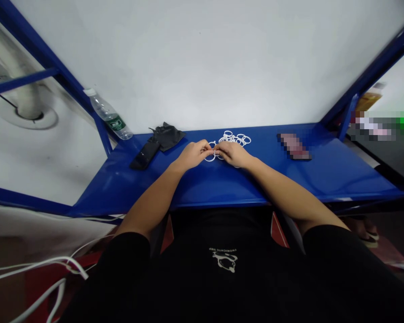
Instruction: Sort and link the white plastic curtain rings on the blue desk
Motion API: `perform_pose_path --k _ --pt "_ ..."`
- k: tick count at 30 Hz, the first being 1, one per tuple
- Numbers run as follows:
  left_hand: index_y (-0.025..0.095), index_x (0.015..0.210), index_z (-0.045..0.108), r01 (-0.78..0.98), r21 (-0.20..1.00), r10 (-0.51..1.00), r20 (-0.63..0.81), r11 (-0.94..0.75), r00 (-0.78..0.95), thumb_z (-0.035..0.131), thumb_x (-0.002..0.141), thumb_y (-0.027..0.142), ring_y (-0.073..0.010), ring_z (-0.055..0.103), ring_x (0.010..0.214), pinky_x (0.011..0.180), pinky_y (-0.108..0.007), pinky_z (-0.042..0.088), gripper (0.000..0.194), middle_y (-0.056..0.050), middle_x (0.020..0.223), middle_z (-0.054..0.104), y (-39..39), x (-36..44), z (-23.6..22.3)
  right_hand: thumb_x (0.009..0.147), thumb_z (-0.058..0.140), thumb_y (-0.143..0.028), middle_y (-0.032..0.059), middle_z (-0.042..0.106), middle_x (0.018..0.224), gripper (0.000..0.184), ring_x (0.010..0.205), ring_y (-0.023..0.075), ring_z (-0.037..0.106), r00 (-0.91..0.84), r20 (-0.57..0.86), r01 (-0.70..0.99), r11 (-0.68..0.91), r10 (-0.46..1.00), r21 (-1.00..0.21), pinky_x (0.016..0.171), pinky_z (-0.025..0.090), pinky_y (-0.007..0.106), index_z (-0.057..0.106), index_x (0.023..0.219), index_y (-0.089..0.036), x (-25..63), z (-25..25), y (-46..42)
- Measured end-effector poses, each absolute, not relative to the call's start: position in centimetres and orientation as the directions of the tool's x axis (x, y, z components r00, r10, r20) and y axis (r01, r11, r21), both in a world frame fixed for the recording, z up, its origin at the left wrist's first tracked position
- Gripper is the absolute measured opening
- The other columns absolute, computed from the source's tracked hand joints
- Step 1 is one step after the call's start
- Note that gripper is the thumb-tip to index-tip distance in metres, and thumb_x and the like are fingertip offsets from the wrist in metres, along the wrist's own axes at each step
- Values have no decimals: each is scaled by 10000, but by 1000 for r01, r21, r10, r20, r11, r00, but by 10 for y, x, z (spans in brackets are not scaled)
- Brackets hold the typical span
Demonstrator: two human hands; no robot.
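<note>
My left hand [194, 153] and my right hand [233, 153] meet over the middle of a blue metal shelf [202, 188], fingertips pinched together on a white ring [210, 157]. Just behind the hands lies a small heap of several white plastic rings [237, 138]. Both forearms rest across the shelf's front half. Part of the held ring is hidden under my fingers.
A black phone [144, 155] and a black crumpled cloth [166, 135] lie at the left. A clear water bottle [109, 115] leans in the back left corner. A blurred flat object [294, 146] lies right. White wall behind; white cables [50, 269] hang lower left.
</note>
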State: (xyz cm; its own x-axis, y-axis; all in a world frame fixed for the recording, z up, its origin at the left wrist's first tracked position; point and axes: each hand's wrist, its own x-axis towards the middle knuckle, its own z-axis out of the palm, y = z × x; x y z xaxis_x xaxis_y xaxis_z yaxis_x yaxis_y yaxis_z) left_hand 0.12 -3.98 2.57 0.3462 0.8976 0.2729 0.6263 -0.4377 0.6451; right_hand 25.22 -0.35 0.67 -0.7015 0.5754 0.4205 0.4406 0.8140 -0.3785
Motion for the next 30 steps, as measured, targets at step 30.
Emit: perform_pose_path --k 30 --pt "198 1445 711 616 615 870 316 -491 378 864 951 285 -212 810 958 965 -375 642 524 -89 1159 859 -34 6 9 1175 506 -310 143 788 1158 246 1021 279 708 -682 407 535 793 608 -291 883 534 384 728 1204 -209 250 1 4"
